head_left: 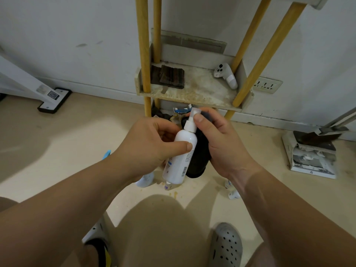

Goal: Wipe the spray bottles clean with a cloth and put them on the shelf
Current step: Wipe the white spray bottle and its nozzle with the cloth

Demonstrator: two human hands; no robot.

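Observation:
A white spray bottle (181, 157) with a barcode label is held upright-tilted in front of me. My left hand (148, 143) grips its body, thumb across the front. My right hand (217, 139) holds a dark cloth (198, 157) against the bottle's right side, thumb pressing near the clear spray cap (194, 112). Beyond the hands is the shelf (192, 89), a stained board between yellow wooden posts. More small bottles lie on the floor below my hands: one to the left (145, 180), one in the middle (168, 185) and a pair to the right (232, 189), partly hidden.
On the shelf lie a dark folded cloth (169, 77) and a white controller (226, 75). Clutter sits under the shelf. A dustpan and box (312, 155) stand at right, a wall socket (266, 84) beside the shelf, a white stand base (54, 100) at left. My feet in clogs are below.

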